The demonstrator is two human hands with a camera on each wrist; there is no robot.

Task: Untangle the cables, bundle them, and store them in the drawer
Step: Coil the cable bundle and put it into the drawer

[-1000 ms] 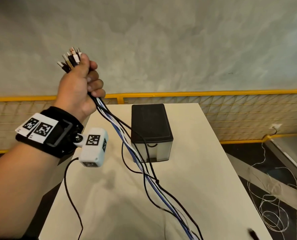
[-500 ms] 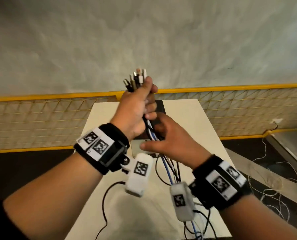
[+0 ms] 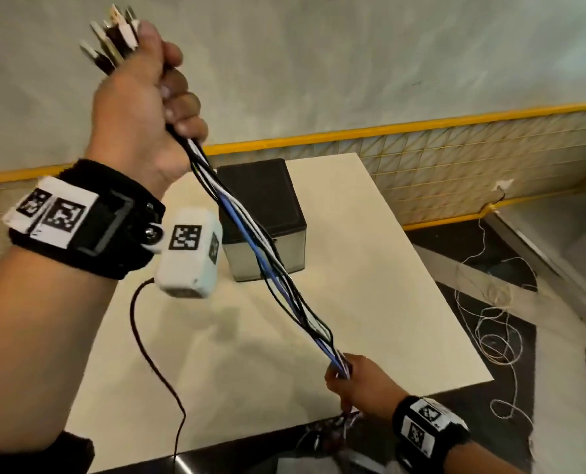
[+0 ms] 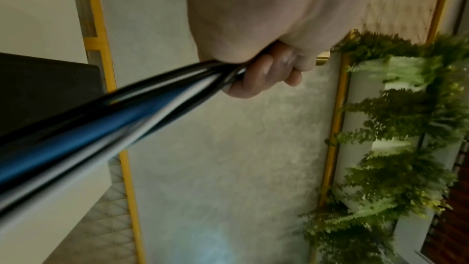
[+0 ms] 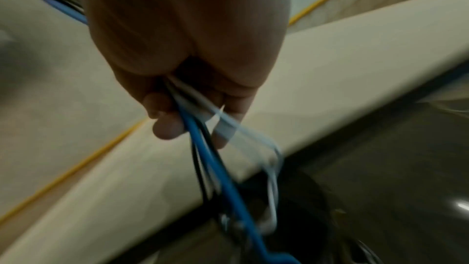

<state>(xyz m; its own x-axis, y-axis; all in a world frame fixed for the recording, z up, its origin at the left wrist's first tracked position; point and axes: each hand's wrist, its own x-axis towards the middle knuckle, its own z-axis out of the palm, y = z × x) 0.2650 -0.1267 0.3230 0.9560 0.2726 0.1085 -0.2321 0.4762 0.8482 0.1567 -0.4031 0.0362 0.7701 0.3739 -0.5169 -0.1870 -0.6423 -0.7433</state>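
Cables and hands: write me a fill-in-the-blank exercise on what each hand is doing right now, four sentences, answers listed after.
1. The left hand grips the cables just below their ____ ends.
2. The right hand holds the same cables lower down, near the table's ____ edge.
3. Among black and white cables, one is ____.
4. The drawer box on the table has a ____ top.

Missing words: plug; near; blue; black
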